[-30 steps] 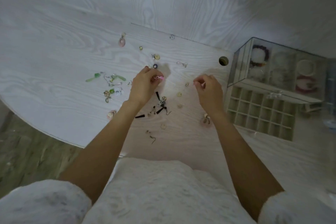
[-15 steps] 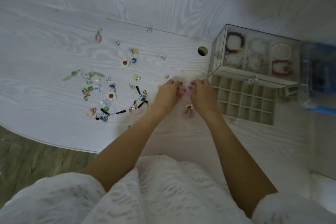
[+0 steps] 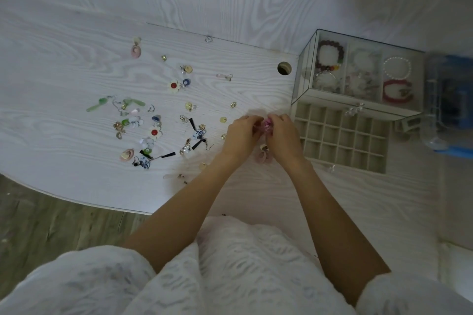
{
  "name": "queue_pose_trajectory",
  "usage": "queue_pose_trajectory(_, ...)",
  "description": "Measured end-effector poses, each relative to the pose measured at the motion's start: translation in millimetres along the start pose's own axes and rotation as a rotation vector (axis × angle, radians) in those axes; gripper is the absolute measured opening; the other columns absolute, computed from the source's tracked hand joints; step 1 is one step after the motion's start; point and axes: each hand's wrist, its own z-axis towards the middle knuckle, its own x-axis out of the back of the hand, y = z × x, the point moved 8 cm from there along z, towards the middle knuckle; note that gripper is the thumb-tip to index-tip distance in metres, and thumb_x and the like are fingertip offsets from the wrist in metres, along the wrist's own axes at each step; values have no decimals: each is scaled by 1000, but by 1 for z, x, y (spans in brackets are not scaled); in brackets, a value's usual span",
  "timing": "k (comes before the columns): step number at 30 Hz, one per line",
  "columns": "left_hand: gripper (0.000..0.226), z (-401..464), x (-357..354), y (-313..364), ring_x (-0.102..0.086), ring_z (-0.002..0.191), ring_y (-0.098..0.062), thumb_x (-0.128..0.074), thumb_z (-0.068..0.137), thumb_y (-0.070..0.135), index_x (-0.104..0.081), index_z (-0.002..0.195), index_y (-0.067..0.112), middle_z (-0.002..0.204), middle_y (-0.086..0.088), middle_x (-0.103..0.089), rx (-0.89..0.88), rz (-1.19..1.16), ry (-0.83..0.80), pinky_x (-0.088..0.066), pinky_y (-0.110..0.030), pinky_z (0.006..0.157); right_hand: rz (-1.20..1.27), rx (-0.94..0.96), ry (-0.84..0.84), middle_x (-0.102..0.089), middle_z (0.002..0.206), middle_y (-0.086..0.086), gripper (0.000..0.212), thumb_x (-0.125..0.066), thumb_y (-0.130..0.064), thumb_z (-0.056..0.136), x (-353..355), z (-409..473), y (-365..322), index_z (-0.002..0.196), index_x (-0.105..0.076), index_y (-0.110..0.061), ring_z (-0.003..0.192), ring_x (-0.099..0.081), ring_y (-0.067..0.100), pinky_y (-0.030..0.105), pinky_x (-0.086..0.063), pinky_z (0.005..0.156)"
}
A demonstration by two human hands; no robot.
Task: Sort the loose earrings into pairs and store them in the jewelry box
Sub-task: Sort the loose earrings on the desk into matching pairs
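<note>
Table (image 3: 76, 64) white woodgrain | floor (image 3: 38, 227) wood | both hands' fingers (image 3: 247, 120) pinching pink earrings (image 3: 266, 126)

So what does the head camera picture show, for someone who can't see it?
Both hands, left hand and right hand, pinch pink earrings together beside the jewelry box. Many loose earrings lie scattered across the white table.

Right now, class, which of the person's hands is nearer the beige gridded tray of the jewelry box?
Right. The right hand sits just beside the beige gridded tray's near-left edge; the left hand lies farther away, beyond the small pink earrings both hands pinch.
</note>
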Motion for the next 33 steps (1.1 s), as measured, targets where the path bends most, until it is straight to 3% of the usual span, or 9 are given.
queue_pose_trajectory(5,28,-14,25,-1,-61,98,-21,-59,89,15,-62,117,11,112,-9,-65,-79,-10,3,-48,-28,88,-3,12,-20,-49,124,17,39,-49,-5,89,4,-2,-7,128,-48,-3,110,-51,31,33,-40,88)
queue_pose_trajectory(7,26,-25,48,-3,-57,105,-20,-57,91,18,-62,116,14,112,-4,-65,-173,57,49,-38,-19,87,-22,45,28,-50,122,14,34,-49,-9,91,15,-4,-16,124,-52,-4,105,-53,28,32,-42,85)
queue_pose_trajectory(10,23,-40,93,-16,-58,101,-17,-53,92,23,-64,111,17,106,2,-68,-223,122,161,-37,-16,82,-59,145,64,-53,119,9,31,-48,-15,92,29,-3,-41,121,-56,-9,101,-56,24,31,-43,78)
queue_pose_trajectory(13,22,-54,144,-40,-61,93,-15,-51,91,23,-67,106,17,99,4,-70,-166,179,350,-40,-18,76,-102,294,10,-54,120,5,30,-47,-17,93,25,8,-79,121,-56,-13,108,-53,21,28,-42,78)
queue_pose_trajectory(17,19,-63,195,-86,-61,91,-19,-56,89,18,-68,104,17,96,2,-71,89,231,513,-39,-22,76,-199,519,-124,-52,126,5,31,-46,-17,94,1,32,-136,125,-54,-14,119,-45,22,35,-45,84)
queue_pose_trajectory(20,25,-66,209,-119,-55,100,-26,-60,86,20,-65,110,17,103,-2,-69,255,296,445,-42,-33,82,-261,675,-191,-52,129,6,35,-46,-13,94,-24,54,-179,129,-50,-14,121,-42,26,36,-40,91)
queue_pose_trajectory(23,35,-73,204,-133,-50,104,-30,-66,82,23,-61,116,17,110,-6,-65,294,351,336,-41,-36,85,-295,748,-198,-52,127,11,40,-45,-4,92,-49,73,-210,131,-48,-11,117,-42,29,40,-42,92)
queue_pose_trajectory(27,40,-76,185,-142,-51,102,-32,-67,81,30,-60,118,16,111,-9,-64,283,392,281,-41,-38,86,-435,746,-186,-46,126,18,47,-40,10,87,-79,87,-225,130,-45,-6,117,-39,35,40,-43,88)
queue_pose_trajectory(33,32,-67,175,-146,-52,101,-34,-67,80,28,-64,109,14,104,-11,-64,315,459,262,-36,-39,87,-332,677,-146,-48,122,18,33,-46,3,91,-82,86,-213,124,-51,-2,115,-43,33,40,-47,86)
